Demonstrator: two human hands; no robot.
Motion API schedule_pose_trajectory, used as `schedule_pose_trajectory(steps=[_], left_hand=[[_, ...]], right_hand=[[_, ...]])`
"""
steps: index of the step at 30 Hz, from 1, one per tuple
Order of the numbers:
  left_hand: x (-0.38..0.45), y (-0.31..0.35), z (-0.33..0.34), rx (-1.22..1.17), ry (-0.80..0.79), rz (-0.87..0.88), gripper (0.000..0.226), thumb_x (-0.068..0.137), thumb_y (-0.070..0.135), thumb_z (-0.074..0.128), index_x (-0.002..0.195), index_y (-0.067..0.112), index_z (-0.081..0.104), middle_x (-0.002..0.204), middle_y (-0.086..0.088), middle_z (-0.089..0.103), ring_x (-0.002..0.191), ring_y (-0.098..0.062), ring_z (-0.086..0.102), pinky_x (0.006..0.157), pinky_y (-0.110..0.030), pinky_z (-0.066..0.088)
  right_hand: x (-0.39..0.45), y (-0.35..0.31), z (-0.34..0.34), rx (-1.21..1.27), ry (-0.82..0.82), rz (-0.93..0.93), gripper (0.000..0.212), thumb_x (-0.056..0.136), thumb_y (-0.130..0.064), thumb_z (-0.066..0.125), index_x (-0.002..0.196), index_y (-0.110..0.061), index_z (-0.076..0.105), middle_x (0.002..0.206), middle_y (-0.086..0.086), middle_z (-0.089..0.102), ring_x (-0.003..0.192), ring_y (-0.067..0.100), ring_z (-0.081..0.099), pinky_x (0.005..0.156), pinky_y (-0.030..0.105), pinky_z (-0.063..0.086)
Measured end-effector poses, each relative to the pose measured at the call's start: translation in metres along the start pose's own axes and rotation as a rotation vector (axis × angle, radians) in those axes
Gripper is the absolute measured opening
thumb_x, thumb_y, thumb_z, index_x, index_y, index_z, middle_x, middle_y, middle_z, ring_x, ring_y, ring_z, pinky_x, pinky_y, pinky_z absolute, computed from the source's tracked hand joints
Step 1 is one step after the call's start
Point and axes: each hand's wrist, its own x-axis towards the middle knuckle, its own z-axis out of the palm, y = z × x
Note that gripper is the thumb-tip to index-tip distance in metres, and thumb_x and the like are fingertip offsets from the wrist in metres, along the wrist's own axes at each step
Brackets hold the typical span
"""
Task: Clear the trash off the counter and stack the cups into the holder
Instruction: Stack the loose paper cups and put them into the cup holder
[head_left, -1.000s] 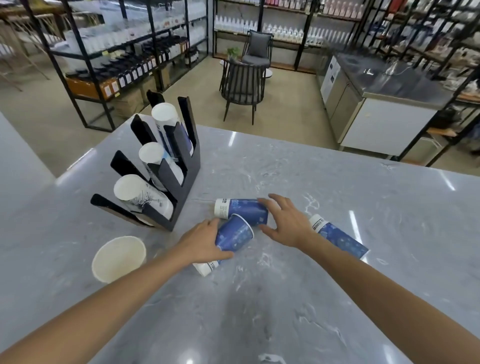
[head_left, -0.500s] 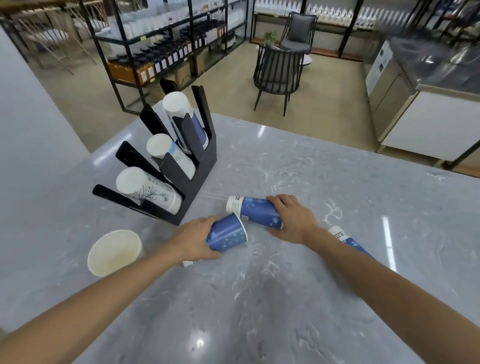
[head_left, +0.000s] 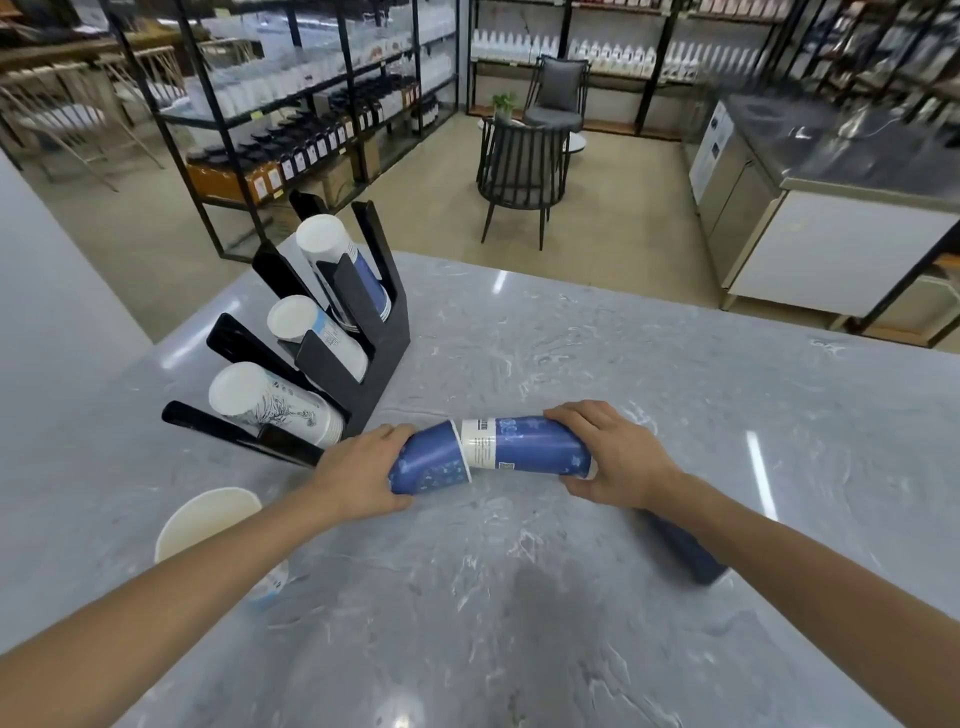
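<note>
My left hand (head_left: 363, 475) grips a blue paper cup (head_left: 428, 460) lying sideways, its mouth facing right. My right hand (head_left: 615, 457) holds a second blue cup (head_left: 524, 448) with a white base band, and that base sits just inside the first cup's mouth. Both cups hover close over the grey marble counter (head_left: 519, 597). A black cup holder (head_left: 358, 358) stands to the left with three slanted stacks of cups. A third blue cup (head_left: 685, 551) lies on the counter, partly hidden under my right forearm. A white cup (head_left: 208, 519) stands upright by my left forearm.
Beyond the counter's far edge are a black chair (head_left: 522, 171), shelving racks with bottles (head_left: 311, 150) and a steel-topped work counter (head_left: 831, 171) at the right. A white wall surface borders the counter on the left.
Both hands lifted their cups and brought them together, so the right cup's base now enters the left cup's mouth. The camera view moved closer and tilted up slightly.
</note>
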Motion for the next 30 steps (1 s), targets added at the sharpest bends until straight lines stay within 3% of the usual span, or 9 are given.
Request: schedule_pose_trajectory(steps=[9,16,23,30], left_hand=[[0.003,0.023,-0.016,-0.023,0.083,0.195,0.086,0.074,0.049,0.072,0.148,0.036,0.031,0.138,0.009,0.052,0.121,-0.016,0.057,0.089,-0.037,0.054],[0.002,0.034,-0.013,-0.004,0.129,0.252,0.081,0.074,0.049,0.071,0.145,0.033,0.036,0.135,0.010,0.053,0.118,-0.016,0.057,0.084,-0.033,0.052],[0.002,0.048,-0.009,0.002,0.113,0.286,0.079,0.075,0.049,0.069,0.144,0.032,0.037,0.136,0.009,0.053,0.119,-0.017,0.056,0.092,-0.040,0.052],[0.006,0.058,-0.005,-0.016,0.107,0.316,0.082,0.075,0.047,0.072,0.147,0.033,0.035,0.139,0.011,0.052,0.121,-0.014,0.054,0.092,-0.035,0.051]], right_hand=[[-0.001,-0.026,-0.002,0.010,0.028,-0.121,0.080,0.077,-0.044,0.075,0.148,-0.025,0.043,0.145,-0.004,0.052,0.129,0.021,0.050,0.097,0.039,0.055],[0.004,-0.047,0.007,0.091,-0.028,-0.113,0.106,0.080,-0.051,0.079,0.159,-0.038,0.009,0.162,-0.003,0.029,0.144,0.021,0.035,0.105,0.040,0.052],[-0.001,-0.059,0.011,0.061,-0.016,-0.134,0.108,0.077,-0.059,0.080,0.160,-0.030,0.019,0.164,0.004,0.030,0.141,0.027,0.041,0.109,0.039,0.045],[-0.015,-0.060,0.009,0.057,0.015,-0.095,0.103,0.074,-0.063,0.080,0.156,-0.021,0.033,0.158,0.007,0.042,0.136,0.029,0.047,0.112,0.042,0.044]])
